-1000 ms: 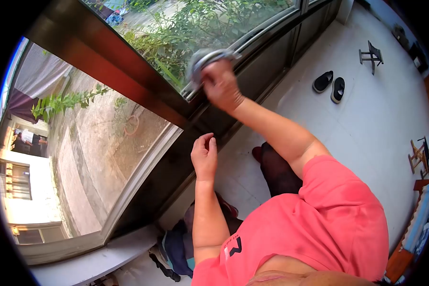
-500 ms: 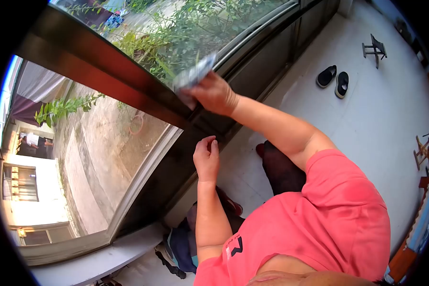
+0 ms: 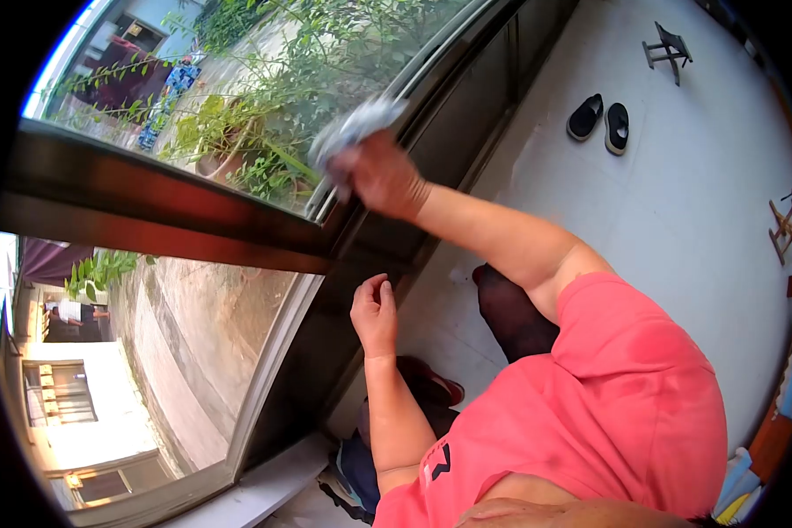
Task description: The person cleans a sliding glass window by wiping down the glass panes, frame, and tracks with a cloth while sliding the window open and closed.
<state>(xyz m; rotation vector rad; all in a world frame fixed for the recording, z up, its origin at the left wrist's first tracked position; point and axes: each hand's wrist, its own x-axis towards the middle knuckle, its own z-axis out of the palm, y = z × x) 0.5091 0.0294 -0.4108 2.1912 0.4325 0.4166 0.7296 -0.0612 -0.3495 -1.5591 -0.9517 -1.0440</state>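
Observation:
My right hand (image 3: pixel 381 176) is closed around a crumpled grey-white cloth (image 3: pixel 352 132), which is blurred by motion. The cloth is at the lower corner of the upper window pane (image 3: pixel 273 97), beside the dark frame (image 3: pixel 167 216). Lower down, my left hand (image 3: pixel 374 310) is raised in front of the dark panel below the window, with its fingers loosely curved, the thumb a little apart and nothing visible in it.
Black shoes (image 3: pixel 617 129) and a small folding stool (image 3: pixel 668 51) stand on the pale floor (image 3: pixel 678 211). A pale sill (image 3: pixel 273 484) runs along the lower left. Through the glass, plants, a courtyard and a distant person (image 3: pixel 75 311) show.
The view has turned, bringing more of the upper pane into sight. My right hand and the cloth have moved slightly left along the window edge. My left hand keeps nearly the same pose.

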